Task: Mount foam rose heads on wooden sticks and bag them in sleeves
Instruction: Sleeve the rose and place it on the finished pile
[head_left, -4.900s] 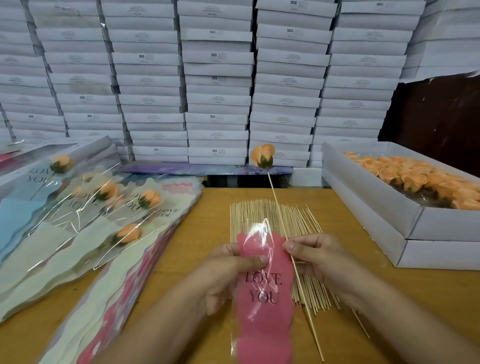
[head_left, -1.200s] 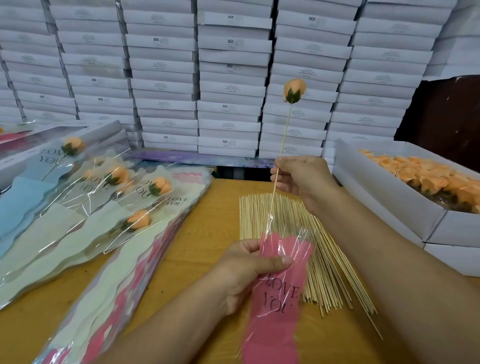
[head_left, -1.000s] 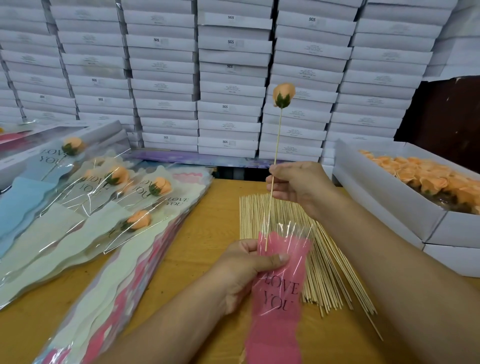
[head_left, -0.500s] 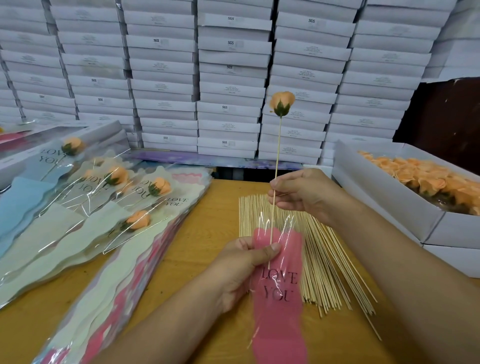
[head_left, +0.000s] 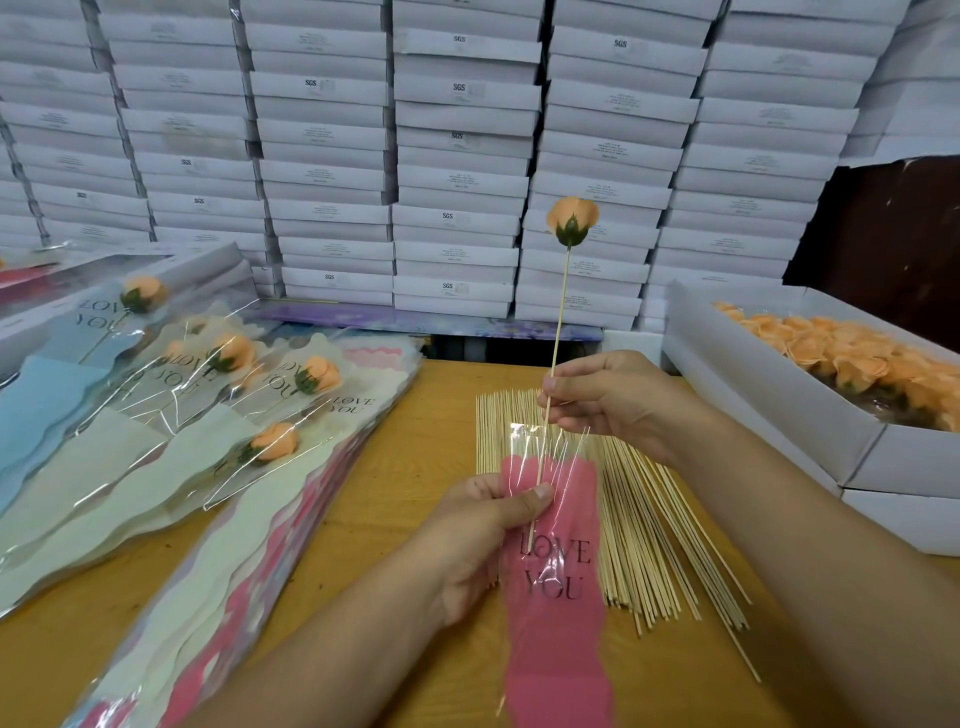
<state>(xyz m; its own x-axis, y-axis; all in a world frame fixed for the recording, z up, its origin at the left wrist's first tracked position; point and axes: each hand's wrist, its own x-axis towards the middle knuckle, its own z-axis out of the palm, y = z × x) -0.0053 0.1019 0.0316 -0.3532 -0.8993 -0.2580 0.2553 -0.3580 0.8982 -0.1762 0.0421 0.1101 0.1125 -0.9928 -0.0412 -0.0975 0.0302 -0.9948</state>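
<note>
Feeding a mounted rose into its wrapper, the person works with both hands over the wooden surface (head_left: 415, 467) in the single head view. The right hand (head_left: 613, 400) pinches the wooden stick (head_left: 558, 322) partway down, fingers clamped on it, holding it near upright so the orange foam rose head (head_left: 571, 221) stays high and the bare end leads. The left hand (head_left: 483, 530) grips the pink "LOVE YOU" sleeve (head_left: 553, 597) near its clear mouth, thumb pressed on the front, probably to steady the opening. The stick's tip sits inside the sleeve, beside the lettering. Loose sticks (head_left: 649, 545) lie beneath, within reach. A white box of rose heads (head_left: 779, 415) stands right; finished bagged roses (head_left: 234, 405) pile left.
</note>
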